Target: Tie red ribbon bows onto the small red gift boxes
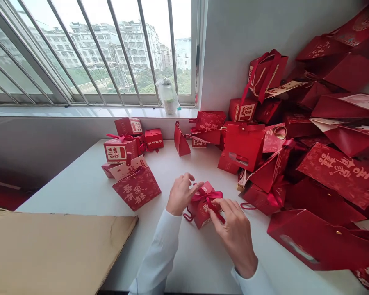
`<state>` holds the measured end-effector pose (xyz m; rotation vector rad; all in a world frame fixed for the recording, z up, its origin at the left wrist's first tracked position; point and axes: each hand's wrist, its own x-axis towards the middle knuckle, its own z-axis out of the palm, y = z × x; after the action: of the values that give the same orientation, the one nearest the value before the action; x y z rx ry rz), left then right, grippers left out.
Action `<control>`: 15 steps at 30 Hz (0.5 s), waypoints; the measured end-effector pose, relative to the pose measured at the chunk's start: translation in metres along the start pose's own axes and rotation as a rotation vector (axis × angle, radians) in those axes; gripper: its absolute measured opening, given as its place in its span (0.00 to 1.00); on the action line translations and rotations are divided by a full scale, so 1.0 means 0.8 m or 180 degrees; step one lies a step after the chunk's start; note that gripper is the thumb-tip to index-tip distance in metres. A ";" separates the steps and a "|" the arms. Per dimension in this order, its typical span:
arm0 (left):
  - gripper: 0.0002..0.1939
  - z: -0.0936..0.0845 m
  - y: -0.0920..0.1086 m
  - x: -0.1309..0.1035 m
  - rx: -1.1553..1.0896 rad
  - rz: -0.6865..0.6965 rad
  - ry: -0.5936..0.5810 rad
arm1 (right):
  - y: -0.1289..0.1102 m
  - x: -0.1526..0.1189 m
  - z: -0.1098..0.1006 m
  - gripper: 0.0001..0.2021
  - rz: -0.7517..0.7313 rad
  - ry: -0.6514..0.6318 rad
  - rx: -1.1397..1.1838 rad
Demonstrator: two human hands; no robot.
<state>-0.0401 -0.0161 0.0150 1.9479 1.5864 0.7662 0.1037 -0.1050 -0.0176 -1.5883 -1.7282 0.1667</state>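
Note:
A small red gift box (200, 214) with gold characters stands on the white table in front of me. A dark red ribbon (215, 194) is tied in a bow across its top. My right hand (235, 229) pinches a tail of this ribbon at the box's right side. At the upper left of the box is my left hand (181, 194), its fingers apart and loosely curved. One of its digits reaches over to the bow's left loop; whether it touches is unclear. A twisted red cord (188, 215) loops out at the box's left side.
Red gift boxes and bags (332, 180) are heaped along the right. More red boxes (119, 149) and a red bag (137, 188) stand at left. A cardboard sheet (55, 250) covers the near left. A wrapped jar (168, 97) stands on the windowsill.

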 end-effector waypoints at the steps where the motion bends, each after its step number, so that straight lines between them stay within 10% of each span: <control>1: 0.18 -0.003 0.001 0.002 -0.0116 0.0036 -0.0234 | -0.001 0.000 0.001 0.04 0.0014 -0.0021 -0.0083; 6: 0.17 -0.025 -0.018 0.007 -0.1006 0.0163 -0.1192 | 0.002 0.002 0.001 0.05 -0.0008 -0.0138 -0.0345; 15: 0.18 -0.004 -0.046 0.022 -0.1648 -0.0017 -0.1111 | 0.001 0.000 -0.001 0.06 -0.0191 -0.0094 -0.0486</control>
<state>-0.0654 0.0086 -0.0064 1.5890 1.0572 0.7019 0.1053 -0.1051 -0.0174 -1.6476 -1.8465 0.0293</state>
